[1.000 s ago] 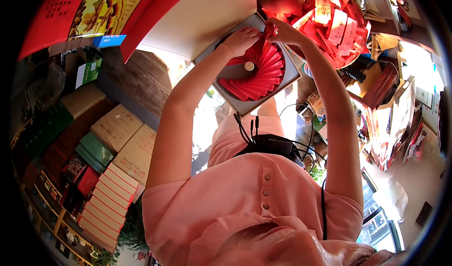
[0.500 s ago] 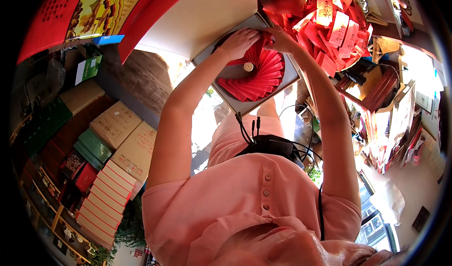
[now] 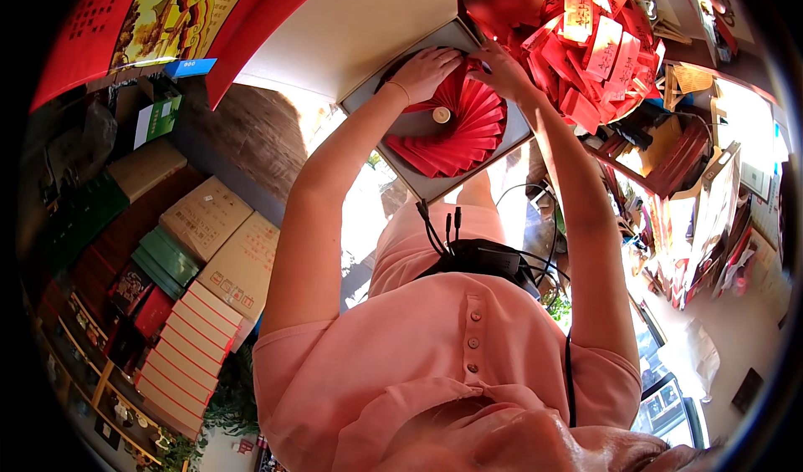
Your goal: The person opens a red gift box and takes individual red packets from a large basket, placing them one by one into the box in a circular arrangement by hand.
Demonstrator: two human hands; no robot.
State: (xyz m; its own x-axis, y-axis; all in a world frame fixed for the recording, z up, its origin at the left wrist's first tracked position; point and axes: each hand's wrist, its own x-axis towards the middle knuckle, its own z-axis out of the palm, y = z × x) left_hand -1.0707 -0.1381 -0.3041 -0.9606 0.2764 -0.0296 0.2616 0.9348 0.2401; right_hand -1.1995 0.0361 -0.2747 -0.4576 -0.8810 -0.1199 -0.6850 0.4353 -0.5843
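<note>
Amid clutter (image 3: 707,213), rests left hand (image 3: 428,72) beyond cream disc (image 3: 441,115), right hand (image 3: 502,69) nearer red pleats (image 3: 478,134) arcing rightward; cannot tell either grip.

Head-worn fisheye facing down: shirt (image 3: 410,326) near, left hand (image 3: 427,72), right hand (image 3: 505,75) farther.

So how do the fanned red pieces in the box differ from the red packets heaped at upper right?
The fanned red pieces overlap neatly around a cream disc, while the heaped red packets lie jumbled at many angles. Several heaped red packets show dark writing; none is visible on the fanned red pieces. Both groups are red.
</note>
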